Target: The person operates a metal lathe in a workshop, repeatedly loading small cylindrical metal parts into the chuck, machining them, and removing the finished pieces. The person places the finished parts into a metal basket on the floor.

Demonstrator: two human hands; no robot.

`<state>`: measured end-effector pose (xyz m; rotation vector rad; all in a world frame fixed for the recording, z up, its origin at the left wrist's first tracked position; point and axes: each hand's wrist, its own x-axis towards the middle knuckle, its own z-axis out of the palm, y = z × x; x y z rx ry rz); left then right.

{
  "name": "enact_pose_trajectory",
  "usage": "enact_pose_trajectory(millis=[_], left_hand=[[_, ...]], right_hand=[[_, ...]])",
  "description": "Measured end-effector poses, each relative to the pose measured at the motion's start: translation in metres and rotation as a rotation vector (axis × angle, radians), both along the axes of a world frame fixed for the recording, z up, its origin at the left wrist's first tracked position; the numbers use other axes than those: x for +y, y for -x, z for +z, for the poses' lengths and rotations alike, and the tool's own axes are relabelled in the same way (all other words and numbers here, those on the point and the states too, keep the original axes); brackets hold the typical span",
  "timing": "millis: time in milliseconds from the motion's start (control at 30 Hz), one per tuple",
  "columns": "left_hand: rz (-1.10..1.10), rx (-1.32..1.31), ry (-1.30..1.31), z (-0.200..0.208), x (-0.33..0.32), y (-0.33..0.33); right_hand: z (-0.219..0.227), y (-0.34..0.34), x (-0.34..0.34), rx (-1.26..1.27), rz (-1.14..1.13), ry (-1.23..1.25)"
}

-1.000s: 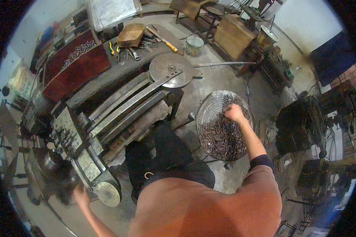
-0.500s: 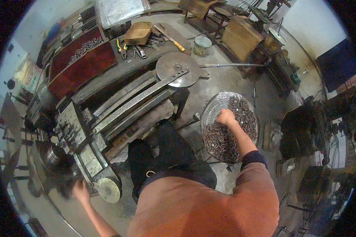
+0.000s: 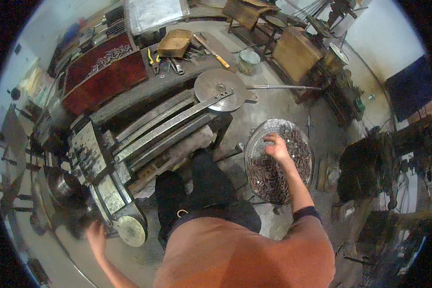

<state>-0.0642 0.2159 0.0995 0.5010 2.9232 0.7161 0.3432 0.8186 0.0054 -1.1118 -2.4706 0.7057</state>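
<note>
The right hand (image 3: 277, 148) reaches down at about three o'clock into a round perforated metal basket (image 3: 300, 137) of small dark metal pieces (image 3: 269, 175), fingers curled among them; whether it grips any, I cannot tell. The left hand (image 3: 97, 236), at eight o'clock, is blurred beside the lathe (image 3: 105, 177), its grasp unclear. At twelve o'clock lie yellow-handled pliers (image 3: 152, 58), a wooden block (image 3: 174, 42), a hammer (image 3: 215, 54) and a small tin can (image 3: 248, 61).

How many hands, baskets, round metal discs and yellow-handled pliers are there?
Hands: 2, the left hand and the right hand
Wire basket: 1
Round metal disc: 1
Yellow-handled pliers: 1
Total: 5
</note>
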Motion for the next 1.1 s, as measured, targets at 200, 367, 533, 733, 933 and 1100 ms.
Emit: enact_pose_trajectory(millis=[200,367,533,733,933,1100], left_hand=[[-0.109,-0.018,-0.385,0.094,0.077,-0.03],[-0.482,0.093,-0.471,0.108,0.17,-0.046],[-0.52,-0.427,-0.744,0.108,0.208,-0.067],[-0.485,-0.426,-0.73,0.102,0.201,-0.072],[-0.557,-0.323,-0.724,0.089,0.194,-0.064],[-0.701,-0.12,-0.48,0.093,0.175,-0.056]], right_hand=[[0.1,0.118,-0.103,0.552,0.545,0.386],[0.142,0.206,-0.174,0.663,0.965,0.189],[0.172,0.237,-0.209,0.703,1.166,0.185],[0.172,0.249,-0.217,0.647,1.226,0.117],[0.179,0.257,-0.226,0.581,1.24,0.113],[0.197,0.273,-0.23,0.343,1.393,0.088]])
